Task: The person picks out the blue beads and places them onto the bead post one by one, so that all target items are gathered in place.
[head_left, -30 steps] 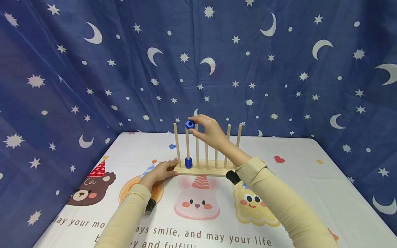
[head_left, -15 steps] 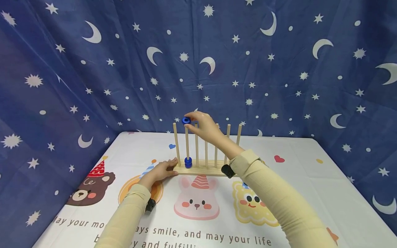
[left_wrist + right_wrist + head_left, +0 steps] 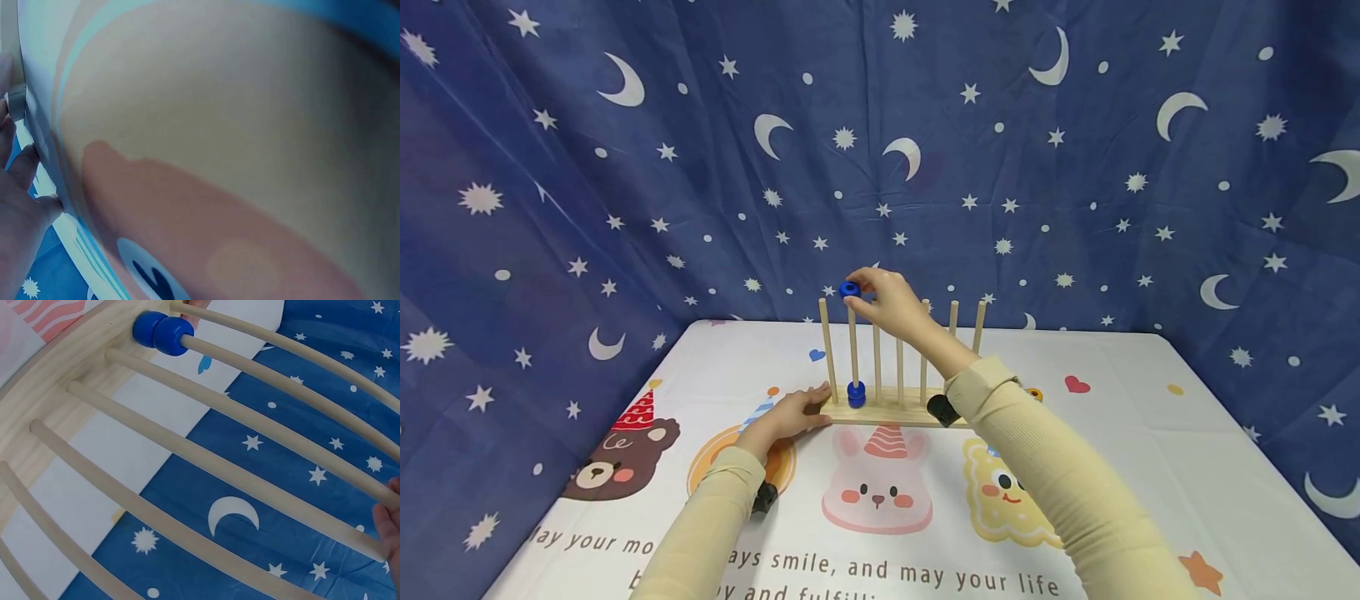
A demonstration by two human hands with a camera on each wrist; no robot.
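Note:
A wooden peg stand [image 3: 891,410] with several upright pegs stands on the table. Two blue beads [image 3: 856,394] are stacked at the foot of its second peg from the left; the right wrist view shows the same blue beads [image 3: 164,333] around the peg. My right hand [image 3: 891,307] pinches another blue bead [image 3: 850,289] between thumb and fingers at that peg's top; whether the peg tip is inside the hole cannot be told. With thumb in front and fingers behind, my left hand [image 3: 790,415] grips the base's left end. Only part of the left hand [image 3: 22,206] shows in its wrist view.
A white tablecloth [image 3: 760,358] with printed cartoon figures and lettering covers the table. Behind it hangs a blue curtain [image 3: 880,192] with stars and moons. A small orange round thing [image 3: 1035,393] shows partly behind the right sleeve.
My right hand has shifted the blue bead slightly left and up, to the top of the second peg. The left hand has stayed at the base's left end.

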